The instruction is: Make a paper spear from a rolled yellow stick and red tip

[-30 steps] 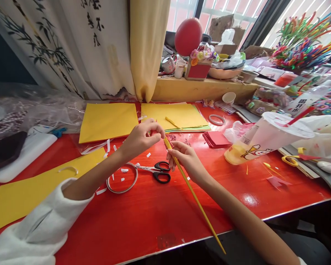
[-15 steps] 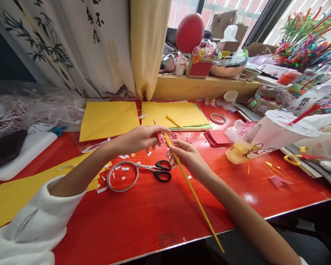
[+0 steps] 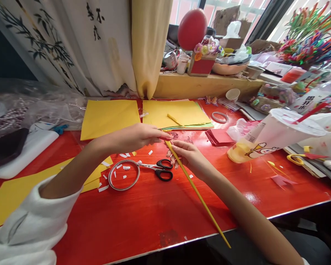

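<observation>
Yellow and thin, the long stick (image 3: 195,191) is slanting up from the counter (image 3: 154,213) edge, its upper end between both hands. Right hand (image 3: 190,156) is gripping it just below the tip, fingers closed round the shaft. Left hand (image 3: 138,135) is pinching a small red paper piece (image 3: 165,138) against that tip, fingertips pressed together. Wrapping well probably means keeping the paper taut and the stick steady. Scissors (image 3: 157,170) are lying just beneath the hands.

Right hand (image 3: 191,158) holds a yellow stick (image 3: 198,195); left hand (image 3: 139,135) pinches its top above scissors (image 3: 157,169).
</observation>
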Available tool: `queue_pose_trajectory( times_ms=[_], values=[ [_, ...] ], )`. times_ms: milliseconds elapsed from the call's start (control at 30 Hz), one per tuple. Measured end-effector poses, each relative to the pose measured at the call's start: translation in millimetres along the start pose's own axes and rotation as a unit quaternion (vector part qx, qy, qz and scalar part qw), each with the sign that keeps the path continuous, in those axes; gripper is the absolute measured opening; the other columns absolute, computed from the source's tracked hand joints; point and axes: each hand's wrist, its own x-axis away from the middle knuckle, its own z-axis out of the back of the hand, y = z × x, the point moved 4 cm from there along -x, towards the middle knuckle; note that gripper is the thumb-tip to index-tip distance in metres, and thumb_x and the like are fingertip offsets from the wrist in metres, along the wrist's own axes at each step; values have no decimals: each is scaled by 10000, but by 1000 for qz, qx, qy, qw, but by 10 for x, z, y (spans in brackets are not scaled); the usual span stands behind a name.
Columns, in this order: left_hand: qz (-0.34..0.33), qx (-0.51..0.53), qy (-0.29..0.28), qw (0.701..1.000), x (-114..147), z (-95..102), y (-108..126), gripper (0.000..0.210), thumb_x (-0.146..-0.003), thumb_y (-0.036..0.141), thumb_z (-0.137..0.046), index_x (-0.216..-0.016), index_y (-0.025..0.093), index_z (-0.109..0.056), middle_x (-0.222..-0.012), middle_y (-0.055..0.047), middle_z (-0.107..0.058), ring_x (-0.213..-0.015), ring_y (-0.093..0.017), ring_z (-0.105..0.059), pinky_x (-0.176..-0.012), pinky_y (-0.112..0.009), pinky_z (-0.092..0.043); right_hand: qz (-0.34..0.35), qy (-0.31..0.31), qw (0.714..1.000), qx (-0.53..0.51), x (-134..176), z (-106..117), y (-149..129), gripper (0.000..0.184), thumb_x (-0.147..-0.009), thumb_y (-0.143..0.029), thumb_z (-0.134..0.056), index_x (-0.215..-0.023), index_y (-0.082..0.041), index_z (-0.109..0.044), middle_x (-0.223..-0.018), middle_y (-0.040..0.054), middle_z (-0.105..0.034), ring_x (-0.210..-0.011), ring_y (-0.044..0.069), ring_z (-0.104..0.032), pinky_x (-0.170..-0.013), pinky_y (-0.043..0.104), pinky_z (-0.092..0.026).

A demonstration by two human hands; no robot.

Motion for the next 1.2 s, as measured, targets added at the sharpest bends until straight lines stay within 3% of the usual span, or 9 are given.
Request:
queue_pose_trajectory(
  times_ms=[67,133,233,333,467,633,767,1000,1200],
  values=[
    [21,15,-10,1000,14,3,4,383,-850,227,-408,-1216,333,-456,-1027,22,-618,-814,-84,-568,-711,-185,-419,-5,-2,1000,-5,-2,0,7,155,-819,-256,-515,-935,-156,-539,-750,16,-601,-537,80,-562,-464,194,-464],
    [65,9,-22,998,29,4,-14,423,-844,246,-426,-1261,303,-391,-882,31,-637,-655,-63,-552,-597,-162,-404,-10,-4,1000,-9,1,-3,7,143,-819,-239,-512,-928,-151,-540,-763,27,-608,-546,86,-569,-476,204,-474],
    [99,-6,-8,995,34,21,-46,317,-842,324,-445,-1143,232,-483,-724,36,-614,-591,-67,-525,-533,-161,-378,-15,-4,1000,-13,11,-3,2,170,-811,-216,-516,-966,-148,-535,-797,46,-626,-567,96,-583,-506,222,-492],
    [67,-13,44,997,3,47,-64,213,-841,351,-459,-943,210,-582,-759,23,-618,-671,-75,-536,-611,-181,-397,-19,-6,1000,-8,17,-2,6,204,-809,-213,-523,-1004,-152,-526,-831,61,-641,-597,106,-598,-540,240,-504],
    [11,-32,102,994,-44,58,-64,181,-809,335,-522,-834,197,-637,-891,-16,-602,-836,-107,-539,-766,-227,-405,-20,-12,999,22,17,-9,18,213,-810,-228,-536,-1010,-157,-549,-878,69,-644,-637,112,-609,-587,259,-515],
    [11,5,73,997,-71,-8,-57,191,-826,279,-494,-842,200,-668,-811,-1,-624,-742,-89,-558,-679,-196,-422,-19,-17,998,49,30,-21,23,220,-806,-235,-543,-1009,-166,-597,-950,75,-638,-708,121,-616,-627,265,-518],
    [-7,28,55,998,-85,-62,-49,211,-843,249,-467,-913,208,-662,-797,9,-663,-771,-85,-579,-713,-180,-429,-29,-11,998,50,38,-23,39,223,-799,-214,-548,-1002,-166,-628,-967,77,-643,-719,123,-619,-631,266,-516],
    [19,-11,67,997,-111,-98,-137,162,-824,261,-489,-820,181,-630,-785,17,-644,-732,-83,-569,-668,-182,-417,-40,-9,999,31,49,-40,37,242,-801,-220,-550,-1015,-157,-642,-775,51,-663,-668,113,-603,-622,252,-495],
    [-5,-15,65,998,-122,-133,-138,171,-833,247,-473,-798,170,-621,-786,6,-621,-727,-79,-552,-676,-181,-414,-46,-12,999,15,37,-34,48,224,-818,-257,-538,-976,-158,-662,-832,64,-670,-652,104,-601,-646,254,-490]
  ],
)
